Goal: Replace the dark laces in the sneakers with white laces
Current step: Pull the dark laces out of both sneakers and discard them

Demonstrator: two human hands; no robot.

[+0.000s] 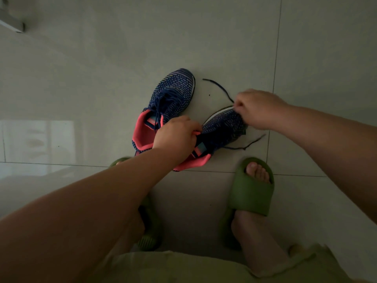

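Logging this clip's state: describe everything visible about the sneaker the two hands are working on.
The right-hand sneaker is navy knit with pale dashes, a coral lining and heel collar, and a white sole edge. It lies tilted on the tiled floor, beside the other sneaker. The left hand grips its collar; the right hand pinches at its toe end. Its dark lace trails loose on the floor on both sides.

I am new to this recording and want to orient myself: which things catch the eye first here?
At centre, two navy sneakers with coral lining: the left sneaker lies laced on the floor, while the left hand holds the right sneaker and the right hand pinches its dark lace. Below, a foot wears a green slide sandal.
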